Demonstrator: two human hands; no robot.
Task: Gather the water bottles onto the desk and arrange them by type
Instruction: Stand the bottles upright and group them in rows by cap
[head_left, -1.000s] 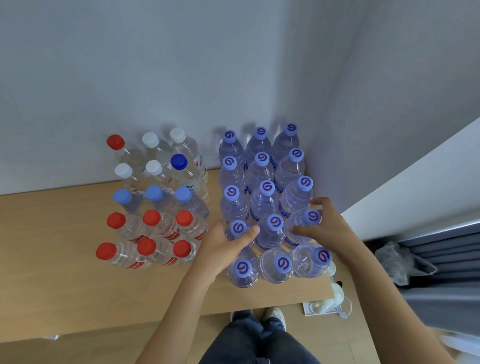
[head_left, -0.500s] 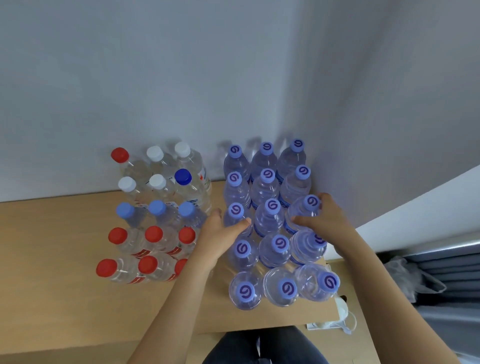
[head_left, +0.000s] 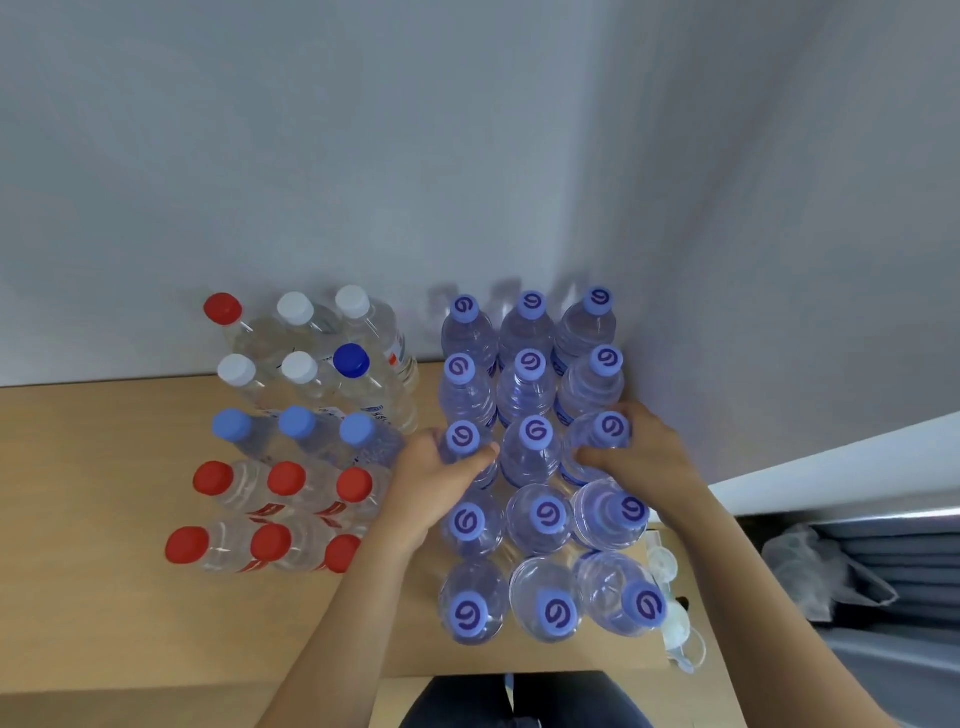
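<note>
Fifteen purple-capped bottles (head_left: 537, 512), three across and five deep, upright on the wooden desk (head_left: 104, 613) in the right-hand corner; the two nearest rows stand just short of the fingers, on the person's side; the third row lies between the two hands; two further rows stand beyond the fingertips, against the grey wall (head_left: 363, 156).
Left hand (head_left: 431, 480): fingers curled round the left bottle of the third row (head_left: 464, 441), thumb across its shoulder below the cap.
Right hand (head_left: 641, 460): fingers wrapped round the right bottle of the third row (head_left: 605, 439), fingertips on its near side; the middle bottle of that row (head_left: 535, 447) stands untouched between the two hands.
Left of the left-hand fingers, a second block in rows of three: two near rows of red-capped bottles (head_left: 283, 512); level with the fingers, one row of pale-blue-capped bottles (head_left: 296, 423); beyond, white-capped bottles (head_left: 296, 338) with one dark-blue-capped bottle (head_left: 351, 360) and one lone red-capped bottle (head_left: 223, 309) at the far left corner.
</note>
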